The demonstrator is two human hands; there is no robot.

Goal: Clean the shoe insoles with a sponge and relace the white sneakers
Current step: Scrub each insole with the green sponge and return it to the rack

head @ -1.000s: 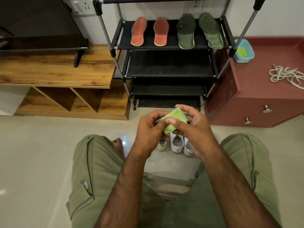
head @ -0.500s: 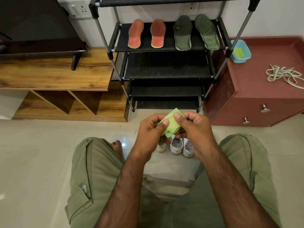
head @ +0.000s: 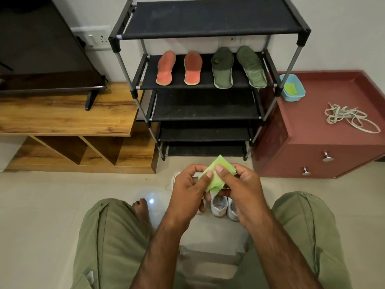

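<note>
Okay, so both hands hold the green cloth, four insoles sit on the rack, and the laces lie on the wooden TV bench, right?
One slip: the head view shows the laces on the red cabinet. The rest stands: left hand and right hand hold the green cloth, four insoles sit on the rack.

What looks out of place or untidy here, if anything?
Only the white laces: they lie in a loose tangle on the red cabinet, away from the white sneakers on the floor. The orange insoles and green insoles lie in a neat row on the shoe rack. Nothing looks spilled or damaged.
</note>
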